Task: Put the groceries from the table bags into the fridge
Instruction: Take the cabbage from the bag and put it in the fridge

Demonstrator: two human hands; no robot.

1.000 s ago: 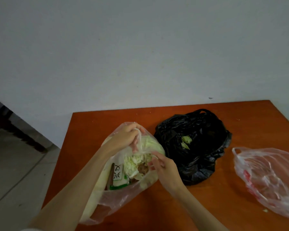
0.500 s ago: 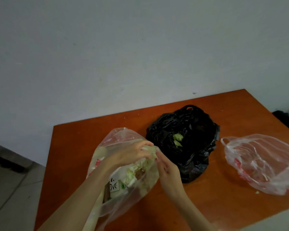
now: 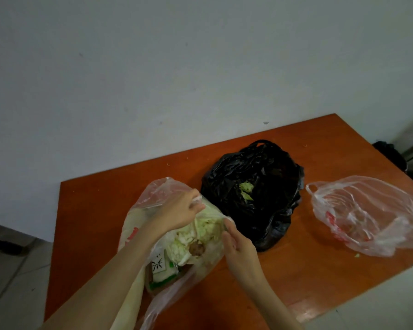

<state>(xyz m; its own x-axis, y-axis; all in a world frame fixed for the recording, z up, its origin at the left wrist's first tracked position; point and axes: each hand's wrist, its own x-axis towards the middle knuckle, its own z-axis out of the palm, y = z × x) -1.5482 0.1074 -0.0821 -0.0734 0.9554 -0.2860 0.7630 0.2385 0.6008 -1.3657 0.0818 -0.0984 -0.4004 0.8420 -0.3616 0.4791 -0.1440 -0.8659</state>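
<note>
Where the hands work: while both hands pull at it, the clear bag (image 3: 157,194) sits on the left part of the orange desk (image 3: 91,210).
Left hand: the left hand (image 3: 179,213) grips the far rim of the clear bag, with its fingers (image 3: 196,198) curled tight on the plastic.
Right hand: the right hand (image 3: 239,246) pinches the near rim of the same bag between thumb and fingers, so the bag's mouth is pulled wide.
Cabbage: a pale green cabbage (image 3: 200,236) lies inside the clear bag, between the 2 hands, with its brown stem end showing.
Packet: a white and green packet (image 3: 162,270) lies in the bag too, just beside the cabbage and under the left arm.
Black bag: a black bag (image 3: 267,186) sits in the middle of the desk, just beside the clear bag, with a bit of green leaf (image 3: 246,190) showing in its open top.
Second clear bag: another clear bag with red print (image 3: 367,215) lies crumpled on the right side of the desk, apart from the black bag.
Behind: a plain pale wall (image 3: 200,67).
</note>
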